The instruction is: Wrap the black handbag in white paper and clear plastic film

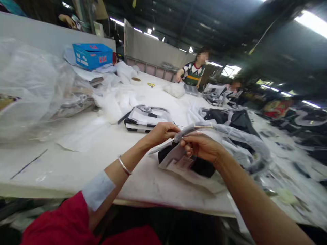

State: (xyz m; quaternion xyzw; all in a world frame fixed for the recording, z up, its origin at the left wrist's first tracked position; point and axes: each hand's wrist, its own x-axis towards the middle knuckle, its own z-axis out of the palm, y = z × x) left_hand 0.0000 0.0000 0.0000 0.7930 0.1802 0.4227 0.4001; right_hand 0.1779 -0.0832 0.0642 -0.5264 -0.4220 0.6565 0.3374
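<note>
Head view: black bag [203, 167], handle [236, 131] plastic-wrapped, pinched by left hand [163, 132], right hand [203, 147].

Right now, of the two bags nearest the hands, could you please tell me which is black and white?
The checked bag just beyond the left hand, with black and white blocks; the dark bag at the right hand shows plain black.
</note>
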